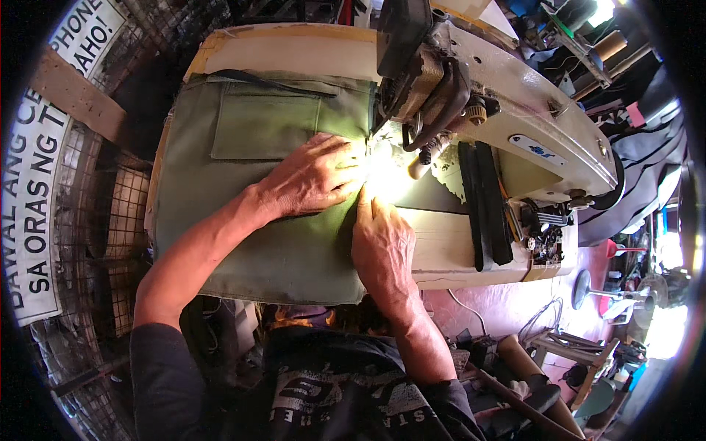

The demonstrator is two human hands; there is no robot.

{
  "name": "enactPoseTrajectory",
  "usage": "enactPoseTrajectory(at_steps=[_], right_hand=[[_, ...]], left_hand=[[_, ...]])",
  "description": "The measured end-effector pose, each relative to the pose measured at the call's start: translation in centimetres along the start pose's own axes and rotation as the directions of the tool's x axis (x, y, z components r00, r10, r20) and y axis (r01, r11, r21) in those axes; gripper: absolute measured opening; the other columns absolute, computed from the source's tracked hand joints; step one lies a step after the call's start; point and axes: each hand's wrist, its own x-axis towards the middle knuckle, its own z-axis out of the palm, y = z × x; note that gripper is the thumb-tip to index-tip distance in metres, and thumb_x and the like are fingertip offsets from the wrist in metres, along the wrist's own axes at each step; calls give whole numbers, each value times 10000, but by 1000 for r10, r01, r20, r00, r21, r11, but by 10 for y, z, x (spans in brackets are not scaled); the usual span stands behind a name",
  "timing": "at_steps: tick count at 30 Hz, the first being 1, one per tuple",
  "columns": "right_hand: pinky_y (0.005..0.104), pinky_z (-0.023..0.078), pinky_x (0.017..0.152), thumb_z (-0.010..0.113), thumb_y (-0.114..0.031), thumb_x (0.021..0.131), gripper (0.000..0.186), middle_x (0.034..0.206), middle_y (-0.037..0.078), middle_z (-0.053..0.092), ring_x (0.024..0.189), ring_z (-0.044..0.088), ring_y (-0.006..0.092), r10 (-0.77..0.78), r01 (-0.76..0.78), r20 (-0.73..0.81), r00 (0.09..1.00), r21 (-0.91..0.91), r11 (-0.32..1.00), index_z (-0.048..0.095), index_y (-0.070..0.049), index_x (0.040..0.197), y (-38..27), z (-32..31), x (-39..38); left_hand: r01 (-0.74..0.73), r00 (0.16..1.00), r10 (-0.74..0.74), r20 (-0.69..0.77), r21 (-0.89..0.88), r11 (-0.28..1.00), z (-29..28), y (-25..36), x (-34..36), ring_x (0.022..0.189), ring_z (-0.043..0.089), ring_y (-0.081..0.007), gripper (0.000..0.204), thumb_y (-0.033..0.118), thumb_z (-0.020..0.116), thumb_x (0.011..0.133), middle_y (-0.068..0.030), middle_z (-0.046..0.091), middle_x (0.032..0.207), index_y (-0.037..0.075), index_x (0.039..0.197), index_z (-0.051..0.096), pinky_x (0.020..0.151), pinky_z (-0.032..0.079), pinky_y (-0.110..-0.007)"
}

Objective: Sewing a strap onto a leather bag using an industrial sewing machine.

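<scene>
head view: left hand (pixel 318 176) and right hand (pixel 386 246), fingers together, touch green fabric (pixel 283 253), any pinch unclear.

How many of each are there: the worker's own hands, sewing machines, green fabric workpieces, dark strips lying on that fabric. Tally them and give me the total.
Hands: 2 (left hand, right hand)
Sewing machine: 1
Green fabric workpiece: 1
Dark strip on the fabric: 1
Total: 5

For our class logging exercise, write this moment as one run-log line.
left hand: on green fabric; right hand: at fabric's right edge; sewing machine: head at same edge
</scene>
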Motion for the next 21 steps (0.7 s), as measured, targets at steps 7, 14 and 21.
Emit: enactPoseTrajectory(at_steps=[7,14,21], right_hand=[[408,523,674,563,-15,786,455,923,143,612,778,639,305,-15,15,-32,999,21,1000,587,59,1235,3,4,4],[423,533,709,551,-24,828,427,983,180,643,833,655,334,27,-26,-13,1000,57,998,579,43,1249,6,2,19],[476,523,751,591,-140,921,466,959,197,647,852,648,374,189,-182,3,982,292,939,504,11,1352,6,-17,-33]], left_hand=[[26,999,-26,18,-27,999,2,-5,1,1156,582,-267,231,182,659,857,-73,658,1154,72,1057,698,1036,434,-420],[-29,999,29,34,-18,999,6,-20,5,1170,577,-263,220,150,676,844,-81,664,1138,66,1046,696,1028,452,-425],[-12,999,12,41,-10,1000,-12,0,7,1166,561,-316,323,239,679,867,-128,621,1191,36,1118,670,1023,454,-444]])
